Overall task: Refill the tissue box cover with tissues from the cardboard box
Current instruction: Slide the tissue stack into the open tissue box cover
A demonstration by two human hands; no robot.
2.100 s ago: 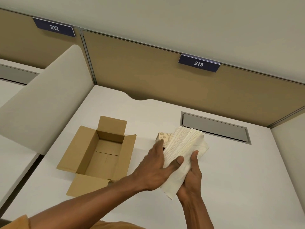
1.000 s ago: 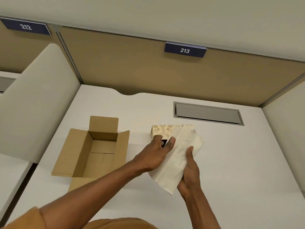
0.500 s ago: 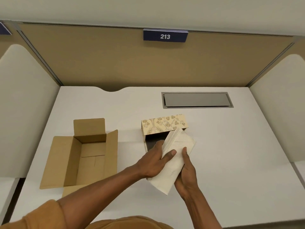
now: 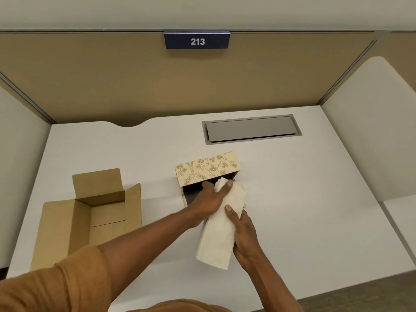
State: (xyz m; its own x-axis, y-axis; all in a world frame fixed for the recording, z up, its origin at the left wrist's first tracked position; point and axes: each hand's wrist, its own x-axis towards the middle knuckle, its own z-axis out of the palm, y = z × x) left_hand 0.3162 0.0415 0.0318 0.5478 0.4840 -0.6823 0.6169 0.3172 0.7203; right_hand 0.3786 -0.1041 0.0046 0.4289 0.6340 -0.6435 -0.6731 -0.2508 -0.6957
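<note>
While the stack of tissues (image 4: pixel 221 226) lies aslant above the counter (image 4: pixel 304 199), its long axis runs from near the person up into the dark open side of the floral tissue box cover (image 4: pixel 208 168); the left hand (image 4: pixel 212 199) has its grip curled over the stack's far end, fingers spread on top; the right hand (image 4: pixel 246 235) has its grip wrapped round the near part, thumb on top; the cardboard box (image 4: pixel 90 217) sits open and well apart to the left, flaps out.
</note>
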